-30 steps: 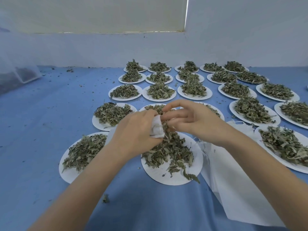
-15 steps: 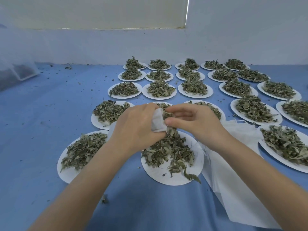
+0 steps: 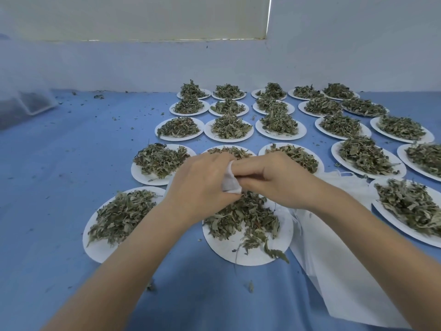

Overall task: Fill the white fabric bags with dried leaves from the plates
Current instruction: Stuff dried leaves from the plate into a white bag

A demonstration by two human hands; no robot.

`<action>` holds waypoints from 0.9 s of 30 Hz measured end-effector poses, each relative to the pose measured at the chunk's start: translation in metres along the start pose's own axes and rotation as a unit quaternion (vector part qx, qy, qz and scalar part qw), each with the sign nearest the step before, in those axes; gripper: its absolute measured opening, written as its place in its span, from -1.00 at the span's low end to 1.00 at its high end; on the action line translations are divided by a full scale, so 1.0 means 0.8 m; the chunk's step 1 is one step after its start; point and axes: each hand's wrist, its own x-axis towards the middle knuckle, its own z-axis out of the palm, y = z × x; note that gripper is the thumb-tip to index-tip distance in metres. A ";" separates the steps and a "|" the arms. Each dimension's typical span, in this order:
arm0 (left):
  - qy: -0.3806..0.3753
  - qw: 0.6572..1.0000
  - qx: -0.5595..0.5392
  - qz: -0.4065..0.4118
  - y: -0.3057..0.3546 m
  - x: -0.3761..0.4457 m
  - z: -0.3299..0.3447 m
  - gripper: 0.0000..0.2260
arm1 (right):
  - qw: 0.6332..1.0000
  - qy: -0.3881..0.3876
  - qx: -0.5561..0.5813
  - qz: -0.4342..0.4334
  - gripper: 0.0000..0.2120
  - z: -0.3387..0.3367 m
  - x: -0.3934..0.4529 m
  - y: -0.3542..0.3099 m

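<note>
Left hand (image 3: 202, 185) fingers curled round a small white fabric bag (image 3: 230, 181), gripping it; only the bag's upper edge and one side show between the hands. Right hand (image 3: 274, 180) fingers bunched together, tips pushed against the bag's mouth, thumb underneath; cannot tell if leaves are pinched in them. Both hands meet at centre frame, directly above the near plate (image 3: 248, 253), white, round, with dried leaves (image 3: 241, 218) heaped on its far half and a few strays toward its 6 o'clock rim.

At 3 o'clock from that plate, touching its rim, a flat stack of spare white bags (image 3: 338, 271) under the right forearm, drawstrings showing at its far end. At 9 o'clock another leaf plate (image 3: 100, 249).

More white plates of leaves (image 3: 230, 126) in rows from 12 to 2 o'clock, back to the wall.

Surface: blue cloth (image 3: 59, 187), leaf crumbs scattered, most toward 11 o'clock. Clear plastic bin (image 3: 31, 103) at 10 o'clock, edge of frame, dark contents, blurred. Room: pale wall (image 3: 346, 56) behind, whitish panel upper left with a bright vertical slit.

No readable writing or labels.
</note>
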 end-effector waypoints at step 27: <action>-0.103 0.992 0.075 -0.026 -0.034 -0.013 -0.024 -0.64 | 0.987 0.082 0.128 0.049 -0.72 0.001 -0.023 0.016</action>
